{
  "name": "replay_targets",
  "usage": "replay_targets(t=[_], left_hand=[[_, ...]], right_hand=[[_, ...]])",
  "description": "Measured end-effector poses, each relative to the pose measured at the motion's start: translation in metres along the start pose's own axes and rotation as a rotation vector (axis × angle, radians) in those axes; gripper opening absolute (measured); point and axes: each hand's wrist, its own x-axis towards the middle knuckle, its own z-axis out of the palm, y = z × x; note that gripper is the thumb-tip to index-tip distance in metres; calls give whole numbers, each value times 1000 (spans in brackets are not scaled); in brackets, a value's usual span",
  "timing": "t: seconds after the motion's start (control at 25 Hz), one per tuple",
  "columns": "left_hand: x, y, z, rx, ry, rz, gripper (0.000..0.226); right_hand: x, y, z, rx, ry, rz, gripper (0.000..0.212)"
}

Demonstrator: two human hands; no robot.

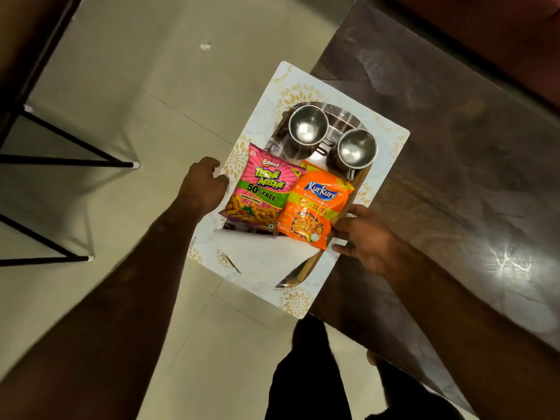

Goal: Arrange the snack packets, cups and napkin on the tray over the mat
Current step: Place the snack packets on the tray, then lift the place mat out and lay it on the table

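Observation:
A white mat [389, 140] with gold flowers hangs partly off the dark table's corner, out over the floor. A steel tray [306, 275] with a wooden rim lies on it. On the tray stand two steel cups [308, 125] [357, 149], a pink Bingo packet [263, 189], an orange Kurkure packet [313, 209] and a white napkin [266, 253]. My left hand [202, 184] grips the mat's left edge beside the pink packet. My right hand [368, 237] holds the tray's right rim, thumb touching the orange packet.
The dark glossy table [454, 165] fills the right side. Pale floor tiles [121, 101] lie below the overhanging mat. Black metal furniture legs [69, 160] stand at the left. My legs [309, 374] are at the bottom.

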Motion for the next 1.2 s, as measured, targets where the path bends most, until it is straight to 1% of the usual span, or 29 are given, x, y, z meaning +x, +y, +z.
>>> replay_targets(t=[0.04,0.08,0.12,0.2,0.28,0.4,0.6,0.76,0.88,0.96,1.0,1.04,1.12,1.16,1.2], left_hand=[[4,-2,2,44,-33,-14,48],[7,-2,5,53,-53,-19,48],[9,-1,8,56,-51,-6,43],[9,-1,14,71,12,57,31],[4,-2,16,76,71,103,23],[-3,-5,10,-26,64,131,19],[-14,-2,-23,-78,124,156,15],[-22,-1,-61,-112,155,185,17],[-29,4,-84,-108,165,235,20],[-35,14,-97,-75,162,274,21],[-38,20,-104,-35,171,298,21],[-42,27,-111,17,190,331,20],[-52,42,-125,127,247,415,20],[-57,49,-133,174,275,448,20],[-62,56,-140,216,301,468,21]], right_hand=[[1,-1,2,1,-4,4,33],[1,-1,5,1,-3,3,30],[1,-1,7,0,3,-3,27],[1,-2,11,2,17,-20,23],[2,0,13,12,31,-37,27],[2,4,10,-8,69,-44,32],[0,17,-7,-57,104,-22,27],[2,23,-21,-56,155,-3,30],[0,23,-29,-51,144,11,28],[-5,16,-31,-100,137,-5,32],[-10,10,-33,-147,166,-66,36],[-15,-1,-36,-216,233,-189,39],[-30,-31,-40,-452,433,-476,37],[-38,-49,-41,-562,506,-593,39],[-45,-69,-42,-617,541,-674,46]])
